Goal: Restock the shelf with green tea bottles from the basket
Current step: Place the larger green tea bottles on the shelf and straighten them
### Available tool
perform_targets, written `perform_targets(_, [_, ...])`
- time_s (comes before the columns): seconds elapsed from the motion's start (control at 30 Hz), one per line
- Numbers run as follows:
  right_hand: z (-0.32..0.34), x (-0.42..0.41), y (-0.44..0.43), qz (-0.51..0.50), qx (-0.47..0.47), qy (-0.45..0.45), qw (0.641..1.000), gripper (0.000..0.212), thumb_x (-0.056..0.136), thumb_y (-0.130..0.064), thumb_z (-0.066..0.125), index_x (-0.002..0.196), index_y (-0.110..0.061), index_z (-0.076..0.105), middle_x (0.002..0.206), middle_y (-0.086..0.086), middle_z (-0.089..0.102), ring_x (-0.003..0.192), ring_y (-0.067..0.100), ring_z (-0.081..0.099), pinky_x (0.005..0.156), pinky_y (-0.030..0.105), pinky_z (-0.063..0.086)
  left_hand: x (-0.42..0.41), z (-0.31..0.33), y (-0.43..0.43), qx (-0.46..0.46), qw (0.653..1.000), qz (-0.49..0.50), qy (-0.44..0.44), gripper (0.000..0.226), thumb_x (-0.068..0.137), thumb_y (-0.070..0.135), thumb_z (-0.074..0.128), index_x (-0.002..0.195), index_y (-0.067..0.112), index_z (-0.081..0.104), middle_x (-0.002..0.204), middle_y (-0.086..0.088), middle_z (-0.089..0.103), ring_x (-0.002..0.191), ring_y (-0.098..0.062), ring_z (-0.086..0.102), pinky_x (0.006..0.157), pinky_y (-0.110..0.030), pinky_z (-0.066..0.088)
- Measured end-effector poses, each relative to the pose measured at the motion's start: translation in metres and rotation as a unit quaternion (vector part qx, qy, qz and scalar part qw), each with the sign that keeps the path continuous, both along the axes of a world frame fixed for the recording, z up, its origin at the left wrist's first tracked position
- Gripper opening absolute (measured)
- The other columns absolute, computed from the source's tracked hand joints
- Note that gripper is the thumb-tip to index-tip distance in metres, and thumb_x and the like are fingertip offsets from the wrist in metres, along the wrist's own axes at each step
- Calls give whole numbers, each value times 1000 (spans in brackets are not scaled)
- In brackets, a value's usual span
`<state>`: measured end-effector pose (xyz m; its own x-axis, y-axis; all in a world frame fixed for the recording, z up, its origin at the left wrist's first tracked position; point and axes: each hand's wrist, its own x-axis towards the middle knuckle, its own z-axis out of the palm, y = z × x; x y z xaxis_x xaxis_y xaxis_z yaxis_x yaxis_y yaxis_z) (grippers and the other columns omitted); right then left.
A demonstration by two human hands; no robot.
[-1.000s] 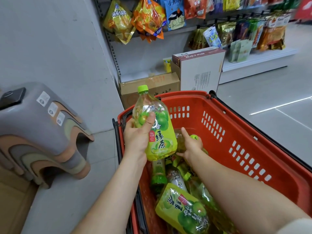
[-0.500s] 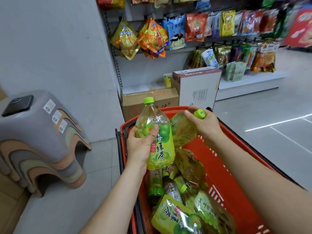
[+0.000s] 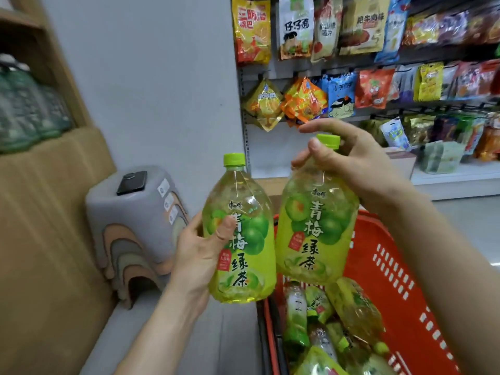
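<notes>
Right bottle (image 3: 316, 228): half a second ago it lay tilted over the basket, neck to the side. It now hangs upright, raised level with the left bottle (image 3: 239, 239). Both sit higher than before, above the basket rim and close side by side; I cannot tell if they touch.

My right grip (image 3: 351, 163) is clamped on the right bottle's neck just under the cap, with one finger stretched out above it. My left grip (image 3: 200, 255) is wrapped round the left bottle's belly, thumb across the label.

Bottles: clear, pear-shaped plastic holding pale yellow-green liquid. Each has a ribbed lime screw cap and a glossy green wrap label printed with round green fruit.

Below right is the red plastic basket (image 3: 392, 280), its wall slotted. More bottles (image 3: 351, 304) lie on their sides in it.

To the left stands a grey moulded stool (image 3: 130, 234) with wavy tan and brown bands. A dark phone (image 3: 132, 179) lies flat on top of it.

Behind, shiny crinkled snack packets (image 3: 341, 90) hang in rows on a wire rack.
</notes>
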<state>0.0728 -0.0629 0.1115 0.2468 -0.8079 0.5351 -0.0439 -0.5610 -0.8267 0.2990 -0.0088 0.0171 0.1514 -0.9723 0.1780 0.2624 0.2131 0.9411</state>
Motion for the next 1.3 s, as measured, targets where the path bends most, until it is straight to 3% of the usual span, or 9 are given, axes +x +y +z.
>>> perform_targets(0.23, [30, 146, 26, 228, 1, -37, 973, 13, 88, -19, 57, 97, -10, 58, 83, 15, 71, 89, 49, 64, 83, 54, 52, 118, 57, 94, -33, 987, 146, -58, 93, 30, 60, 90, 104, 9, 67, 92, -16, 75, 73, -27, 74, 58, -33, 57])
perform_targets(0.47, [63, 304, 86, 446, 9, -127, 886, 13, 73, -29, 67, 82, -21, 63, 76, 9, 73, 77, 27, 71, 70, 38, 60, 225, 131, 214, -94, 927, 334, -143, 68, 51, 47, 79, 108, 12, 64, 93, -11, 76, 79, -25, 74, 61, -31, 57])
perform_targets(0.67, [93, 407, 147, 488, -10, -146, 861, 18, 69, -34, 73, 77, -22, 62, 73, 6, 73, 75, 24, 70, 76, 44, 57, 308, 162, 292, -78, 854, 489, -160, 65, 61, 39, 75, 117, 12, 57, 100, -12, 74, 84, -26, 73, 74, -43, 60])
perform_targets(0.8, [109, 457, 180, 487, -13, -140, 862, 19, 69, -24, 74, 79, -16, 61, 71, 8, 72, 73, 22, 70, 73, 39, 58, 368, 165, 322, -58, 825, 548, -124, 76, 53, 46, 88, 116, 22, 52, 111, -12, 71, 95, -31, 71, 87, -54, 54])
perform_targets(0.87, [115, 477, 193, 485, -15, -141, 863, 19, 70, -23, 75, 80, -15, 61, 73, 12, 71, 74, 24, 70, 74, 40, 58, 392, 164, 330, -45, 809, 571, -130, 77, 52, 49, 89, 115, 25, 51, 112, -10, 70, 96, -28, 70, 88, -52, 54])
perform_targets(1.0, [127, 511, 210, 482, -23, -133, 866, 14, 77, -21, 74, 81, -16, 62, 76, 14, 72, 76, 26, 70, 80, 44, 56, 430, 159, 341, -21, 789, 598, -139, 80, 63, 40, 80, 128, 19, 39, 107, -5, 67, 89, -18, 67, 76, -32, 55])
perform_targets(1.13, [139, 543, 222, 496, -40, -111, 861, 9, 84, -21, 71, 82, -16, 63, 77, 13, 73, 76, 23, 71, 78, 39, 57, 451, 151, 351, 32, 796, 589, -140, 110, 46, 54, 87, 136, 30, 30, 106, -3, 69, 96, -24, 67, 90, -44, 53])
perform_targets(1.2, [146, 557, 229, 501, -48, -101, 858, 10, 85, -21, 70, 83, -15, 63, 77, 13, 74, 75, 21, 71, 74, 31, 58, 452, 157, 355, 76, 759, 609, -218, 105, 51, 55, 86, 137, 35, 29, 118, -1, 65, 105, -23, 63, 96, -43, 50])
perform_targets(1.3, [150, 577, 237, 521, -50, -98, 846, 10, 84, -22, 70, 83, -15, 63, 79, 14, 73, 78, 25, 71, 75, 33, 58, 433, 161, 364, 26, 633, 688, -352, 83, 71, 48, 77, 140, 36, 33, 133, 5, 49, 122, -15, 47, 104, -39, 41])
